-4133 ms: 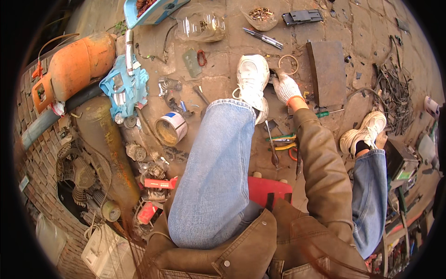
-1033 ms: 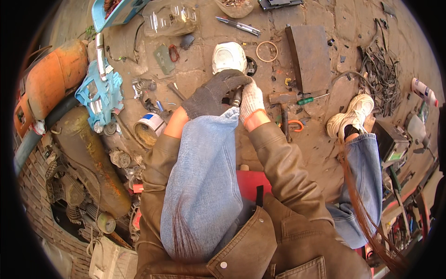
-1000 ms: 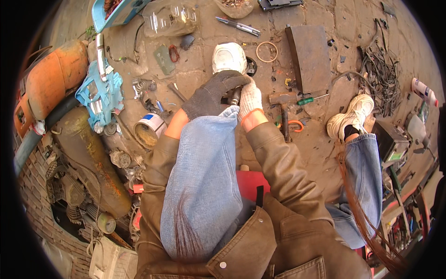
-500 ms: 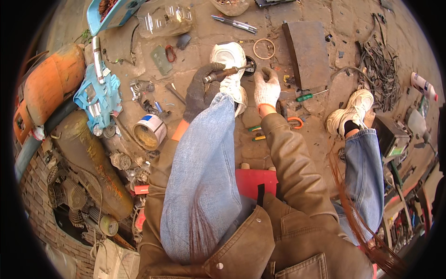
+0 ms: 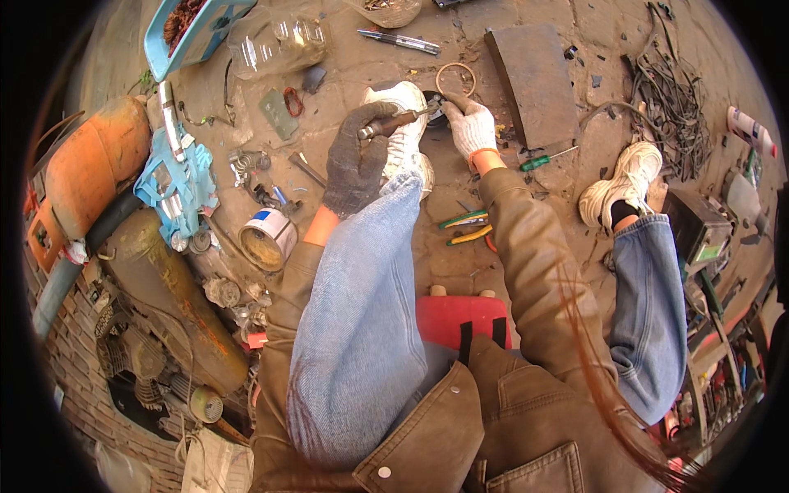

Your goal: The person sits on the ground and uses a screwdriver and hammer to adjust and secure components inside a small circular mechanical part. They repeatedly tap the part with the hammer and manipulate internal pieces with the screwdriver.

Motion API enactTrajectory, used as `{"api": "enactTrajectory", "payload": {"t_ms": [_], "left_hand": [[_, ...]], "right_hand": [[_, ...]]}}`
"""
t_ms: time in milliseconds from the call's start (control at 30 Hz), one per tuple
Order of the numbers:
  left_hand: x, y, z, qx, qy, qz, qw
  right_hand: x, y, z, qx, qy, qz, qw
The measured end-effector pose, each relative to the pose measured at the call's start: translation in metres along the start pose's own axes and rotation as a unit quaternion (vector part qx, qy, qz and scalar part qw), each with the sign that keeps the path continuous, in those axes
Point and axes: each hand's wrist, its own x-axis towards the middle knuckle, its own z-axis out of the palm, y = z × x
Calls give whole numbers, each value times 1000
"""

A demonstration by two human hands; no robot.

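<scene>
My left hand, in a dark grey glove, is closed around the brown handle of a tool with a thin metal shaft; its exact kind is unclear. The shaft points right, over the toe of my white shoe, toward a round black part on the ground against the shoe. My right hand, in a white knit glove, has its thumb and fingers pinched together at the shaft's tip and the black part's edge. Whatever is between those fingertips is too small to make out.
A tan ring and a dark metal plate lie beyond my right hand. Nearer are pliers with green and yellow handles and a green screwdriver. A can stands left; tangled cables lie far right.
My right hand has moved up and left, its fingers coming together at the tool's tip. The left hand keeps its hold on the tool. The view has shifted slightly.
</scene>
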Motion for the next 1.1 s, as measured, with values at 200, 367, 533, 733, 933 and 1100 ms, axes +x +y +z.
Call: {"api": "enactTrajectory", "payload": {"t_ms": [200,367,533,733,933,1100], "left_hand": [[2,14,10,69,6,33,997],[6,17,12,98,17,85,991],[7,19,14,35,13,43,998],[6,20,13,73,19,87,993],[7,13,17,2,56,65,996],[14,2,21,22,45,26,998]], "right_hand": [[7,9,5,127,-49,100,986],[6,8,2,119,-47,52,990],[7,2,1,75,-53,48,995],[6,-3,-1,85,-64,61,992],[8,-1,-1,80,-60,53,994],[9,5,-1,96,-57,41,993]]}}
